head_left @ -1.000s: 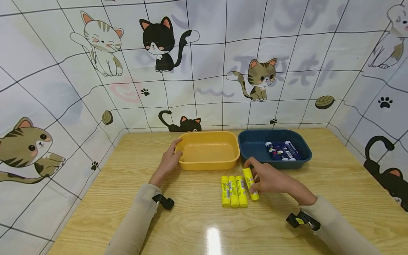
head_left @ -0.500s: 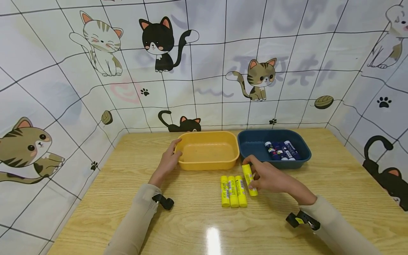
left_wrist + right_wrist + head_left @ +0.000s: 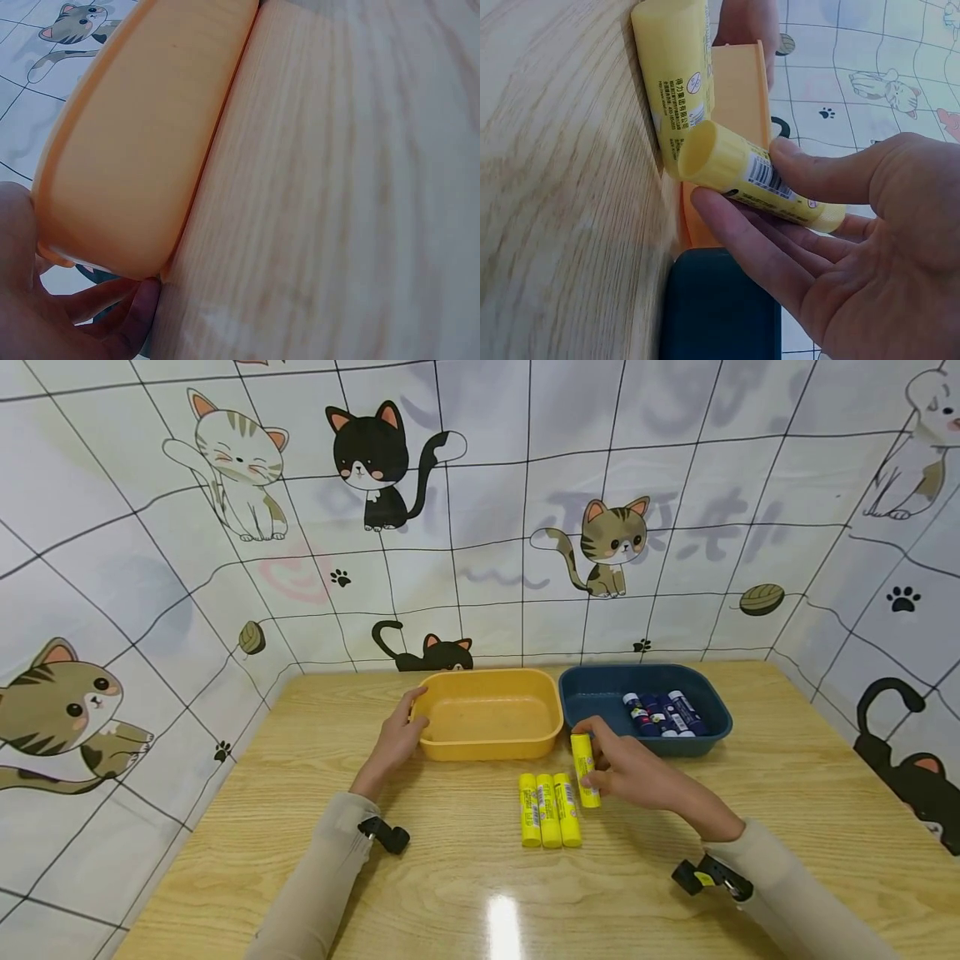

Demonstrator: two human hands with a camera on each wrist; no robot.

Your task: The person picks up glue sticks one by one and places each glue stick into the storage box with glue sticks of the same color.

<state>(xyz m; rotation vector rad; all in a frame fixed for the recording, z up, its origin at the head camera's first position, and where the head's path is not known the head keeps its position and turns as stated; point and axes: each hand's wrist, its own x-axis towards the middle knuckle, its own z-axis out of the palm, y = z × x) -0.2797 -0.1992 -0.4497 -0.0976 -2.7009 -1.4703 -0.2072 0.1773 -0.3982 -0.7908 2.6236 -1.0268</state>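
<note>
My right hand (image 3: 633, 772) pinches a yellow glue stick (image 3: 582, 760) between thumb and fingers, just in front of where two bins meet. In the right wrist view the held glue stick (image 3: 742, 169) is tilted, its barcode label showing beside the thumb. Three more yellow glue sticks (image 3: 550, 810) lie side by side on the table, left of the held one. With its thumb at the rim and fingers around the outside, my left hand (image 3: 397, 735) grips the left end of the yellow bin (image 3: 491, 749), which has nothing in it. Part of that grip is hidden in the left wrist view.
A dark blue bin (image 3: 678, 747) stands right against the yellow one, with several dark purple glue sticks (image 3: 663, 716) with white caps in its right half. Behind the wooden table (image 3: 435, 877) rises a cat-print wall covering (image 3: 495, 502).
My right hand has raised the held glue stick away from the three on the table, moving it slightly toward the bins and turning it more upright. The left hand stays put.
</note>
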